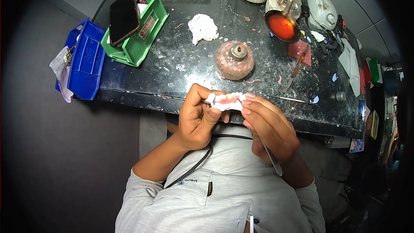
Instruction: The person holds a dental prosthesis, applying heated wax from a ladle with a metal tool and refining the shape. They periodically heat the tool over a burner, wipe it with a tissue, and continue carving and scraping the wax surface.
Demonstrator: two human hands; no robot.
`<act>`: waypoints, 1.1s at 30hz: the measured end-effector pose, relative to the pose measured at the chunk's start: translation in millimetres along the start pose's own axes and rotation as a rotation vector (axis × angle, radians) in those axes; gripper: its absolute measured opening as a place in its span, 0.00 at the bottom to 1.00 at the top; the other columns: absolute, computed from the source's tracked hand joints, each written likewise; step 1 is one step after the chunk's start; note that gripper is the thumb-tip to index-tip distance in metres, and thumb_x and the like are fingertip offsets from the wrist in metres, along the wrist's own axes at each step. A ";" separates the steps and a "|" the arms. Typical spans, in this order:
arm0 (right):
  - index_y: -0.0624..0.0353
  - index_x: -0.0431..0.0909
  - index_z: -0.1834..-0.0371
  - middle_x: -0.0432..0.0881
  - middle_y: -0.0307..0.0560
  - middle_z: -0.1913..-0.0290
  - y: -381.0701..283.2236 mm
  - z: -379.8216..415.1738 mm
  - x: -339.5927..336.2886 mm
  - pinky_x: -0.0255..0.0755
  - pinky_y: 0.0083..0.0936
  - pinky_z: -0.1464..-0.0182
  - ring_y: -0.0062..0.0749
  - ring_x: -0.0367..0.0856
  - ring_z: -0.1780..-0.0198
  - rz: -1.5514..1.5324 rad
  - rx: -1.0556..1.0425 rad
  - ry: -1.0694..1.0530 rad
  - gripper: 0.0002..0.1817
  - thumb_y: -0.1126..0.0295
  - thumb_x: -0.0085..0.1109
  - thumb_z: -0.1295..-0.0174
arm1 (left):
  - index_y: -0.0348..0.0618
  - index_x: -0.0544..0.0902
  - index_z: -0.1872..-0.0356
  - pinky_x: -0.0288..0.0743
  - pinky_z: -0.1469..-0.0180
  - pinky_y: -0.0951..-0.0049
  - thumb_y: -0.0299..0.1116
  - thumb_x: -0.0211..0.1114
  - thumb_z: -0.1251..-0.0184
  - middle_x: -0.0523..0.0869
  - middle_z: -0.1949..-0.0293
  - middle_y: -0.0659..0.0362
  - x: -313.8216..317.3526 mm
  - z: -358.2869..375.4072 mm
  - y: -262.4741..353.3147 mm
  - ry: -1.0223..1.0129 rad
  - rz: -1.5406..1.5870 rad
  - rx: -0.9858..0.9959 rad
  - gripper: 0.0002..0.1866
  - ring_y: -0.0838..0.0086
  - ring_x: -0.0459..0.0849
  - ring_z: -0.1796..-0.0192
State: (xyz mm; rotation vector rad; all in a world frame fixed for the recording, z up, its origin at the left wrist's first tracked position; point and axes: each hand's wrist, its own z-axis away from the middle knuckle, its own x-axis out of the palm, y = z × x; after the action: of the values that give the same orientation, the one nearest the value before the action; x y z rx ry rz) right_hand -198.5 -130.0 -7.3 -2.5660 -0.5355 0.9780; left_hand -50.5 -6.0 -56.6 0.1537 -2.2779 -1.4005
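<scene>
Between my two hands, at the table's front edge, is a white dental cast (pixel 233 106) with teeth and a band of pink wax. My left hand (pixel 196 118) grips its left end between thumb and fingers. My right hand (pixel 274 129) touches the cast's right end with its fingertips and also holds a metal tool (pixel 272 160), whose flat end points down toward the shirt. The tool's other end is hidden in the hand. Just beyond the cast stands a round, wax-spattered burner (pixel 235 60); no flame can be made out.
A phone (pixel 124 18) rests on a green bin (pixel 144 43), beside a blue bin (pixel 87 60). A crumpled white cloth (pixel 202 28) lies behind the burner. On the right are a pan of red wax (pixel 282 26), a knife (pixel 296 73) and a thin metal tool (pixel 295 99).
</scene>
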 end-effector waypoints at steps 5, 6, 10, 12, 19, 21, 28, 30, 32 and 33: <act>0.71 0.81 0.53 0.85 0.60 0.55 -5.1 -1.3 -5.8 0.84 0.34 0.50 0.49 0.87 0.52 0.036 0.126 0.063 0.12 0.85 0.63 0.41 | 0.34 0.66 0.50 0.75 0.60 0.80 0.36 0.54 0.20 0.85 0.53 0.48 0.9 -0.1 0.0 0.021 0.013 -0.007 0.14 0.81 0.78 0.65; 0.72 0.81 0.54 0.85 0.61 0.56 -5.6 -2.0 -7.8 0.84 0.33 0.51 0.47 0.88 0.53 0.044 0.212 0.089 0.11 0.86 0.63 0.40 | 0.34 0.67 0.50 0.74 0.61 0.81 0.38 0.53 0.20 0.86 0.54 0.49 0.8 -1.0 0.7 0.022 0.020 -0.013 0.14 0.82 0.78 0.65; 0.72 0.82 0.58 0.86 0.61 0.57 -3.9 -3.1 -8.9 0.83 0.30 0.52 0.43 0.89 0.56 -0.249 0.339 0.163 0.07 0.82 0.65 0.39 | 0.35 0.70 0.51 0.70 0.64 0.84 0.40 0.50 0.18 0.86 0.57 0.52 1.3 -7.0 13.9 0.039 -0.005 -0.164 0.15 0.85 0.76 0.66; 0.72 0.82 0.59 0.86 0.62 0.57 -2.2 -4.4 -9.6 0.83 0.29 0.52 0.42 0.89 0.55 -0.251 0.331 0.135 0.06 0.79 0.64 0.36 | 0.37 0.73 0.52 0.66 0.67 0.86 0.40 0.47 0.17 0.86 0.59 0.54 0.9 -10.5 16.3 0.025 0.091 -0.299 0.15 0.87 0.74 0.69; 0.72 0.75 0.56 0.85 0.63 0.54 -5.9 8.0 3.6 0.84 0.32 0.47 0.39 0.87 0.51 -0.894 0.608 0.144 0.11 0.71 0.55 0.27 | 0.38 0.76 0.59 0.64 0.67 0.84 0.41 0.50 0.19 0.82 0.69 0.62 -0.3 -11.6 19.7 0.039 0.007 -0.391 0.16 0.87 0.71 0.69; 0.73 0.74 0.56 0.84 0.63 0.54 -6.2 8.4 3.6 0.84 0.34 0.46 0.40 0.87 0.50 -0.912 0.611 0.132 0.12 0.70 0.53 0.26 | 0.38 0.77 0.60 0.65 0.66 0.83 0.42 0.50 0.20 0.82 0.70 0.63 -0.9 -12.3 19.3 0.026 -0.043 -0.367 0.16 0.87 0.72 0.68; 0.74 0.74 0.57 0.85 0.63 0.55 -6.4 10.7 2.1 0.84 0.35 0.46 0.41 0.87 0.51 -0.928 0.625 0.114 0.13 0.70 0.53 0.25 | 0.36 0.78 0.61 0.69 0.61 0.80 0.38 0.51 0.20 0.84 0.70 0.61 -0.8 -14.6 24.4 0.000 -0.107 -0.363 0.15 0.84 0.76 0.66; 0.74 0.74 0.57 0.85 0.63 0.55 -7.2 10.1 1.8 0.84 0.35 0.46 0.42 0.87 0.51 -0.941 0.632 0.104 0.13 0.70 0.53 0.26 | 0.36 0.78 0.61 0.70 0.60 0.80 0.38 0.51 0.20 0.84 0.70 0.60 -1.0 -14.7 24.6 -0.006 -0.116 -0.364 0.15 0.84 0.77 0.66; 0.74 0.75 0.57 0.85 0.63 0.55 -9.5 6.9 2.0 0.84 0.36 0.46 0.42 0.87 0.51 -0.974 0.675 0.146 0.13 0.70 0.53 0.26 | 0.36 0.78 0.61 0.70 0.61 0.80 0.38 0.51 0.20 0.84 0.70 0.60 -0.2 -14.5 24.3 -0.001 -0.104 -0.360 0.15 0.84 0.77 0.66; 0.74 0.75 0.57 0.85 0.63 0.55 -8.6 7.4 2.3 0.84 0.36 0.46 0.42 0.87 0.51 -0.974 0.675 0.146 0.13 0.70 0.53 0.26 | 0.36 0.78 0.61 0.70 0.61 0.80 0.38 0.51 0.20 0.84 0.70 0.60 0.1 -14.6 24.0 -0.002 -0.104 -0.360 0.15 0.84 0.77 0.66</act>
State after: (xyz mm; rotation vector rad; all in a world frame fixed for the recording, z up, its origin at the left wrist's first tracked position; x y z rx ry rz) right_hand -203.9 -120.2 -10.1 -1.4610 -1.0417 0.4734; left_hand -40.9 -6.5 -30.2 0.1565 -2.0019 -1.8369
